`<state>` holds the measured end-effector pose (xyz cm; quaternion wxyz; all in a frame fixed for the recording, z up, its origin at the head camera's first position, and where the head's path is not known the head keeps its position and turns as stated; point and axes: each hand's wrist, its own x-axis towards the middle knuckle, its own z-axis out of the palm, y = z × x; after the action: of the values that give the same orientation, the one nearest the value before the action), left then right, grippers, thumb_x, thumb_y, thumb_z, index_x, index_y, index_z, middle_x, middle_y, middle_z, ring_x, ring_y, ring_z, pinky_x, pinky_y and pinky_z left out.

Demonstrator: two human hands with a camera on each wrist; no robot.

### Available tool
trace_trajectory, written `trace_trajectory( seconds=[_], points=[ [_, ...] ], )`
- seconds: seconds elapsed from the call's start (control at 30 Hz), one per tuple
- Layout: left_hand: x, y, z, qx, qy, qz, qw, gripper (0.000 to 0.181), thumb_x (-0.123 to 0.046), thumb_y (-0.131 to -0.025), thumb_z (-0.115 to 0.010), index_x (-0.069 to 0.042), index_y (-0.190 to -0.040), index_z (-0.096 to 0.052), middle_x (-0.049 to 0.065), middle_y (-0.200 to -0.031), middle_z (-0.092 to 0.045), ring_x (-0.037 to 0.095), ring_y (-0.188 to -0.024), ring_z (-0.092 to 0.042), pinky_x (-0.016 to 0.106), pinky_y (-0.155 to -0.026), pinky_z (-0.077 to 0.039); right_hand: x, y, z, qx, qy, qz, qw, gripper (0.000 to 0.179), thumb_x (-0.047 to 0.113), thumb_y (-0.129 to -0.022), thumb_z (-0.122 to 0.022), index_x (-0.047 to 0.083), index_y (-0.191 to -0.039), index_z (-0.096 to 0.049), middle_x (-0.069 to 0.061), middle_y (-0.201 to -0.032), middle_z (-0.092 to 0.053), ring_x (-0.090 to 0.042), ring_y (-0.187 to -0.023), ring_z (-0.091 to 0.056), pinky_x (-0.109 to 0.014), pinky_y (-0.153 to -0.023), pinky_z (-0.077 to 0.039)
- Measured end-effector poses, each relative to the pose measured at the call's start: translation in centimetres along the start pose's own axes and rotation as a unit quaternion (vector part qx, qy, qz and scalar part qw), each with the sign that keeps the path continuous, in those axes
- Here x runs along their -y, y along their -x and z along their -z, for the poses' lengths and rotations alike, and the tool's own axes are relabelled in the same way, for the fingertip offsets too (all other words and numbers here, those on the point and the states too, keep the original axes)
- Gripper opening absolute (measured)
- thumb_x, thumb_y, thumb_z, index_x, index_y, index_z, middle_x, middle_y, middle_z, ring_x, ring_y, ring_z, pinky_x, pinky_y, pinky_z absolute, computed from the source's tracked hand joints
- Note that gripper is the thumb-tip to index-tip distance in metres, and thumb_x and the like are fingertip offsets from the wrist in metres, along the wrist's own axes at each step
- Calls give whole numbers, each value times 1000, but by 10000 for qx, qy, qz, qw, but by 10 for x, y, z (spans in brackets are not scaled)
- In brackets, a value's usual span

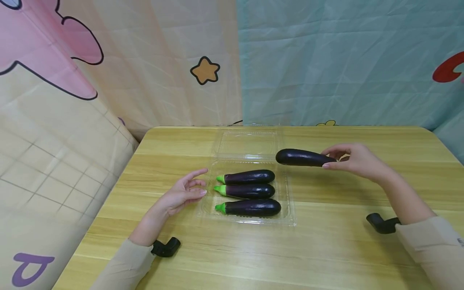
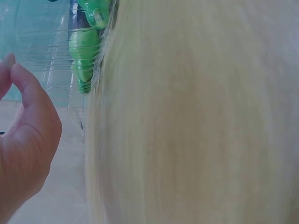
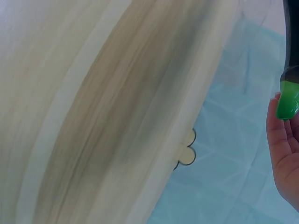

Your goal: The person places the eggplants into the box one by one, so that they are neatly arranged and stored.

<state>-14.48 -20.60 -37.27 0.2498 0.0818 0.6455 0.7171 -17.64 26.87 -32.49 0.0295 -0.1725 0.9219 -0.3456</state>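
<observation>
My right hand [image 1: 357,161] pinches an eggplant [image 1: 302,157] at its stem end and holds it up over the table, right of a clear plastic clamshell box [image 1: 291,215]. The green stem [image 3: 288,100] shows beside the fingers in the right wrist view. Three dark purple eggplants [image 1: 250,191] lie side by side in the box, their green stems toward the left. At the box's left edge is my left hand [image 1: 183,193], index finger and thumb extended, holding nothing. In the left wrist view, green stems [image 2: 84,56] show through the box's ribbed wall.
The clear lid [image 1: 250,143] lies folded back behind the box on the wooden table [image 1: 326,257]. A printed curtain [image 1: 326,60] hangs behind the table. Black wrist mounts [image 1: 166,247] stick out from both sleeves.
</observation>
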Motion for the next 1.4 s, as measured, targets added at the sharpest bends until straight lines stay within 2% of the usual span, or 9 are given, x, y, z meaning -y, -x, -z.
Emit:
trace_trajectory(
  seconds=[0.23, 0.47, 0.77, 1.0, 1.4],
  points=[
    [0, 0, 0, 35, 18, -32, 10000, 72, 10, -85, -56, -1, -146, -20, 8, -107, -47, 8, -78, -58, 17, -70, -51, 16, -4, -12, 54, -19, 433, 9990, 33, 26, -78, -76, 9, -105, -68, -2, -84, -62, -9, -78, -55, -21, -68, -51],
    [1, 0, 0, -8, -35, -13, 10000, 72, 9, -85, -58, -1, -146, -21, 8, -107, -48, 8, -79, -58, 18, -70, -51, 32, -9, -26, 271, -158, 678, 9972, 34, 27, -77, -77, 9, -104, -68, 0, -84, -62, -12, -77, -54, -26, -65, -51],
    [1, 0, 0, -1, -23, -12, 10000, 71, 10, -86, -57, -2, -146, -21, 7, -106, -48, 8, -79, -58, 18, -70, -51, 54, -19, -47, 560, -29, 1139, 9919, 33, 24, -74, -80, 9, -101, -69, 4, -81, -59, -14, -76, -52, -26, -63, -50],
    [1, 1, 1, 1, -76, -30, 10000, 71, 8, -86, -57, -2, -146, -21, 7, -106, -47, 7, -79, -58, 18, -71, -51, 64, -24, -59, 705, 51, 1300, 9890, 34, 24, -75, -78, 7, -103, -69, 4, -84, -60, -14, -77, -52, -27, -63, -50],
    [0, 1, -1, -56, -106, -5, 9999, 71, 9, -86, -57, -3, -146, -21, 5, -105, -47, 7, -78, -57, 17, -70, -51, 76, -34, -76, 666, 280, 1417, 9873, 35, 25, -73, -80, 7, -101, -69, 4, -82, -59, -13, -76, -50, -30, -66, -45]
  ],
)
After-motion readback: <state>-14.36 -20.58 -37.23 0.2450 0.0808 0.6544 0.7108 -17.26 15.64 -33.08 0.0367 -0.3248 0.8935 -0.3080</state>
